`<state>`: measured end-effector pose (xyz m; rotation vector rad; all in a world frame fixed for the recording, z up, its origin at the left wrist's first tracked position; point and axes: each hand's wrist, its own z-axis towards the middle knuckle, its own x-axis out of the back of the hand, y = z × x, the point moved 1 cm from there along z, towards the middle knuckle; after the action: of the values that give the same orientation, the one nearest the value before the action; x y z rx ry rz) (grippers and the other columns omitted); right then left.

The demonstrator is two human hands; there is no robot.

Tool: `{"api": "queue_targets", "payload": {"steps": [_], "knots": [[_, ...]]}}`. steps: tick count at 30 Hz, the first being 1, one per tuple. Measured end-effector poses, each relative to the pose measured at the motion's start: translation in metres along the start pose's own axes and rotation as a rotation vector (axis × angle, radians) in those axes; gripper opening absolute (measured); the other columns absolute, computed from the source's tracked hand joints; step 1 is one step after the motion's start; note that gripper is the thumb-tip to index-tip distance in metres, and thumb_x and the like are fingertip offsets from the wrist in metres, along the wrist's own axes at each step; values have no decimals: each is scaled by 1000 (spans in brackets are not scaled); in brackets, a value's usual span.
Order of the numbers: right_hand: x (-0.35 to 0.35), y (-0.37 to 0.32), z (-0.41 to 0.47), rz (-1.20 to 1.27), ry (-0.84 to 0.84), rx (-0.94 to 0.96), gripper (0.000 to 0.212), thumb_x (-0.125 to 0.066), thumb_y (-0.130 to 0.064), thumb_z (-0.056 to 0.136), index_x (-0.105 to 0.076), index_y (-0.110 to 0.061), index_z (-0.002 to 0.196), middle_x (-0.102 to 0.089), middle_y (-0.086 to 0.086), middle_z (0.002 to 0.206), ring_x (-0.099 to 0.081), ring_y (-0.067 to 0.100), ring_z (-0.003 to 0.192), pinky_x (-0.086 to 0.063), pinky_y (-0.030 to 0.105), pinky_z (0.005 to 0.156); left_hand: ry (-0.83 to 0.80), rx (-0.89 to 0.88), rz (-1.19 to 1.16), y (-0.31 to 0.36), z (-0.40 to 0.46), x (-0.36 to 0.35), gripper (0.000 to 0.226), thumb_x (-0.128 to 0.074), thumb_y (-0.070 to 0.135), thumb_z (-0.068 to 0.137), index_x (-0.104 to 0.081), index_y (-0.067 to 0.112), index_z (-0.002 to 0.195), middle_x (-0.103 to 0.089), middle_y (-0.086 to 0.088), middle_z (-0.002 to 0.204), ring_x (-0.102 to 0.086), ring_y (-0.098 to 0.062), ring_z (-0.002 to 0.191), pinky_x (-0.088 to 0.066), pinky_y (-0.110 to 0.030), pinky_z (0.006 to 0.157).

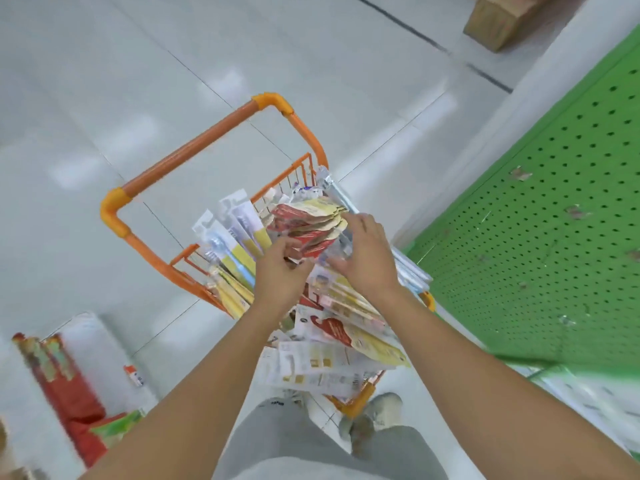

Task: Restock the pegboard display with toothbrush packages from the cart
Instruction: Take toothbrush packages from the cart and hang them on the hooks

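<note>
Since the frame is motion-blurred, I read coarsely, left to right. Orange wire cart (145, 244), tubular handle at 11 o'clock, is heaped with loose toothbrush packages (346, 344). My left hand (277, 271) pinches the near end of a fanned bunch of packages (311, 223) above the cart; my right hand (367, 258) curls round its far side. Flat card-and-blister packs: light, semi-stiff, glossy, likely slippery when stacked, so I'd grip across the card body, leaving the hang holes free. Green perforated pegboard (540, 237) at 3 o'clock shows no hooks I can make out.
</note>
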<state>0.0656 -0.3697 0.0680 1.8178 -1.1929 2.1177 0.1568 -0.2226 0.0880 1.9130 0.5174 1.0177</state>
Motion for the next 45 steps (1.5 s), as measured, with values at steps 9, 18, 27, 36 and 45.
{"api": "queue_targets", "payload": {"steps": [9,18,27,36,45], "knots": [[-11,-20,28,-331,-234,110,35,-62,-15,92,-64,-21,126,-57,3,128,-49,29,120,-45,44,96,-154,-6,48,-22,19,7,46,-77,20,87,-60,19,131,-63,3,115,-66,-12,89,-58,-33,83],[-12,1,23,-98,-32,-151,28,-62,-12,93,-62,-18,121,-64,5,112,-61,29,95,-53,42,77,-204,-146,273,-25,24,12,47,-77,16,86,-59,24,129,-61,10,90,-62,-9,81,-56,-32,79],[15,18,10,206,-6,-227,14,-65,-21,97,-68,-19,84,-68,-3,77,-61,15,71,-50,32,67,-218,-168,199,3,24,9,56,-84,38,77,-58,28,125,-61,10,92,-58,-8,78,-49,-24,66],[95,-2,0,799,214,-201,8,-61,-10,99,-67,-5,102,-69,18,96,-66,21,82,-61,38,78,-363,-105,-21,33,27,2,74,-90,44,68,-57,32,133,-61,15,125,-58,-4,114,-51,-29,97],[55,26,-8,384,114,-437,23,-65,-33,97,-69,-14,109,-71,-1,100,-67,17,91,-57,43,89,-264,-91,-297,69,16,5,10,-62,15,99,-68,7,100,-72,0,74,-69,-8,63,-52,-22,57]]}}
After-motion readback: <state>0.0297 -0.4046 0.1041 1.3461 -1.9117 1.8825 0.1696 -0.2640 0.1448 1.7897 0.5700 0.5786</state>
